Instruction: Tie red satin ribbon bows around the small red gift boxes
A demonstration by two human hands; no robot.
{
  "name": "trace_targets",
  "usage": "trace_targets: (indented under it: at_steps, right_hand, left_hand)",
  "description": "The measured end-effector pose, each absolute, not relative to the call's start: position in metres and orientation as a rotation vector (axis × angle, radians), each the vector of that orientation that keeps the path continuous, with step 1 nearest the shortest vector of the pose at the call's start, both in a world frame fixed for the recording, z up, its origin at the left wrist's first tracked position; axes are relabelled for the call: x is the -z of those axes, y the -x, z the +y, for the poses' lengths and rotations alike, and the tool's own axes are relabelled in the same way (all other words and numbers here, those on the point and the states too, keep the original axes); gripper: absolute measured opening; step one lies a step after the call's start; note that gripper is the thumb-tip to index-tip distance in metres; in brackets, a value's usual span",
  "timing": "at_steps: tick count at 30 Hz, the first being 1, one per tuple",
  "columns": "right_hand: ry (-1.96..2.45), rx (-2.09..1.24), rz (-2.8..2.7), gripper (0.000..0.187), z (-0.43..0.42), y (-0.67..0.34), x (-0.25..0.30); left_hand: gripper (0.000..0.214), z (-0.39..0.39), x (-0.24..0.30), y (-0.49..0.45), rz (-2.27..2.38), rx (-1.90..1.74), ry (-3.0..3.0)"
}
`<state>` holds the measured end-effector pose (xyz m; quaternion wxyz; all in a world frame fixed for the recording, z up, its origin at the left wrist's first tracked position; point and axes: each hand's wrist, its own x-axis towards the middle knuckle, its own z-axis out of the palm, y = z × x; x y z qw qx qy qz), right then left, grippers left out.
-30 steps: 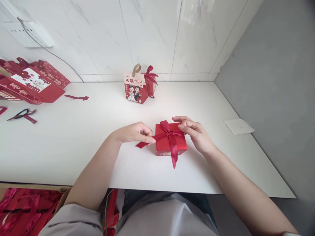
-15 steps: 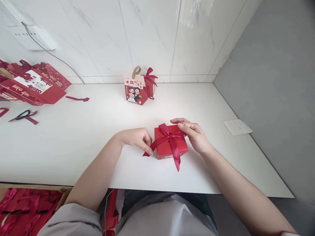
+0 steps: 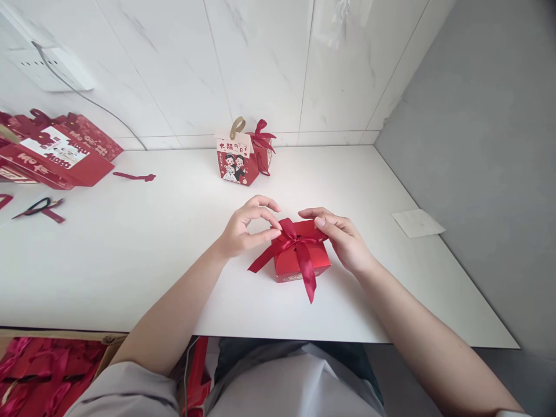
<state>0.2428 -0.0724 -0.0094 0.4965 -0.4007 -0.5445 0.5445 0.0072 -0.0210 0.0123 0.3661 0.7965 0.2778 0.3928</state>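
A red gift box (image 3: 299,269) rests on the white table in front of me. Its dark red satin ribbon (image 3: 307,267) is tied in a bow on top, one tail hanging over the front and another reaching out to the left. At the box's upper left, my left hand (image 3: 251,227) has thumb and index finger pinched at the edge of a bow loop, its other fingers raised. Over the right side, my right hand (image 3: 345,240) holds the right loop of the bow between thumb and fingers, partly hiding it.
Two small red boxes (image 3: 237,165) stand near the tiled wall. At left lie red cartons (image 3: 65,156), a strap (image 3: 134,176) and black-handled scissors (image 3: 39,205). White paper (image 3: 417,223) lies by the right wall. A carton (image 3: 113,350) of ribboned red boxes sits below, left.
My left hand has let go of the left ribbon tail and moved up and right to the bow loop. My right hand stays at the right loop.
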Motion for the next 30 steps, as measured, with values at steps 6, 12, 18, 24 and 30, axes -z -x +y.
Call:
trace_targets:
  at_steps: [6, 12, 18, 24, 30]
  right_hand:
    - [0.951, -1.237, -1.351, 0.033, -0.073, -0.244, 0.010]
    - [0.943, -1.231, -1.344, 0.033, -0.074, -0.243, 0.009]
    - [0.974, -1.291, -1.370, 0.036, -0.074, -0.242, 0.008]
    - [0.953, -1.315, -1.369, 0.036, -0.073, -0.242, 0.010]
    - [0.950, -1.343, -1.338, 0.037, -0.072, -0.243, 0.011]
  left_hand:
    - [0.008, -0.032, -0.007, -0.021, 0.637, -1.336, -2.577]
    - [0.024, -0.037, -0.006, -0.019, 0.733, -1.344, -2.472]
    - [0.060, -0.034, -0.007, -0.018, 0.763, -0.802, -2.063]
    - [0.034, -0.033, -0.005, -0.021, 0.666, -0.648, -1.797]
    - [0.022, -0.034, -0.008, -0.021, 0.672, -0.644, -1.670]
